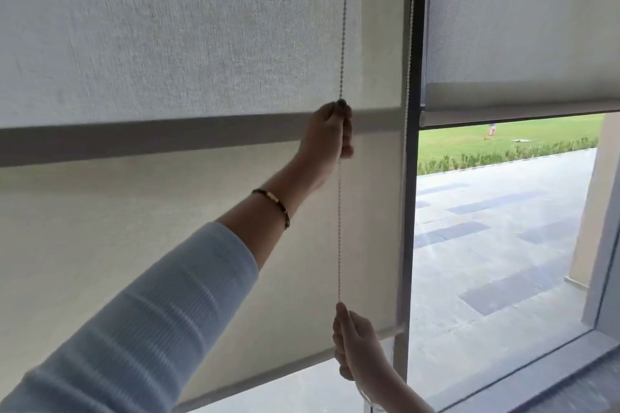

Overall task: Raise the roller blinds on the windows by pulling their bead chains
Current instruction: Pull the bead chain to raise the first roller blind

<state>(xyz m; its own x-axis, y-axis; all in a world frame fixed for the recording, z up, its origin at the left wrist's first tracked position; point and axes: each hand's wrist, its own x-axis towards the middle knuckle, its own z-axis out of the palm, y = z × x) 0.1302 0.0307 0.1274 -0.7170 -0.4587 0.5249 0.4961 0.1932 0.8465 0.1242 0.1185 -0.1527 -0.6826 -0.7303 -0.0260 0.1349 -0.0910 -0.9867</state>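
A pale fabric roller blind [167, 43] covers the left window almost to the sill; its bottom bar [268, 375] hangs a little above the lower edge. A white bead chain [339, 228] runs straight down in front of its right side. My left hand [330, 136] is raised high and closed around the chain. My right hand [355, 344] grips the same chain lower down, near the bottom bar. A second chain strand [410, 43] hangs by the dark window frame. The right window's grey blind [520, 17] is up about halfway.
A dark vertical frame post [413, 211] divides the two windows. A horizontal window bar [134, 141] shows through the left blind. Through the right pane I see paved ground, a hedge and lawn. The sill [536, 375] runs along the bottom right.
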